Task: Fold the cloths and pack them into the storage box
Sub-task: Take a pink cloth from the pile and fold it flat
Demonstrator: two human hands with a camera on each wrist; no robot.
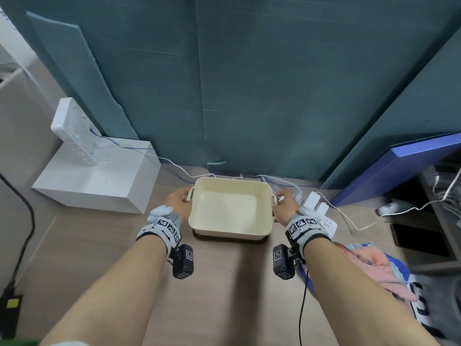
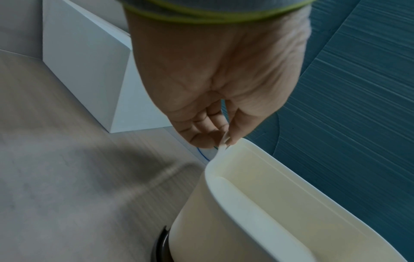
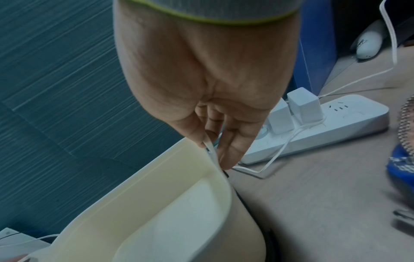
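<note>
Teal panels (image 1: 249, 83) fill the upper half of your head view, and below them runs a pale wood-grain tabletop (image 1: 224, 295). Your storage box (image 1: 230, 207), cream and with nothing in it, sits at the centre of the frame, close to the foot of the panels, with a dark rim showing under its near edge. Your left hand (image 1: 178, 199) grips the box's left handle (image 2: 224, 141), thumb and fingers curled round the thin loop. Your right hand (image 1: 285, 204) does the same on the right handle (image 3: 210, 147), pinching the loop between thumb and fingers. The cloths (image 1: 374, 268), a pink and blue heap, lie at the lower right of the frame, partly hidden by your right forearm and well apart from the box. A white power strip (image 3: 313, 127) with two plugs in it lies just right of your right hand. At the left of the frame stands a white block (image 1: 99, 183) carrying a white device.
</note>
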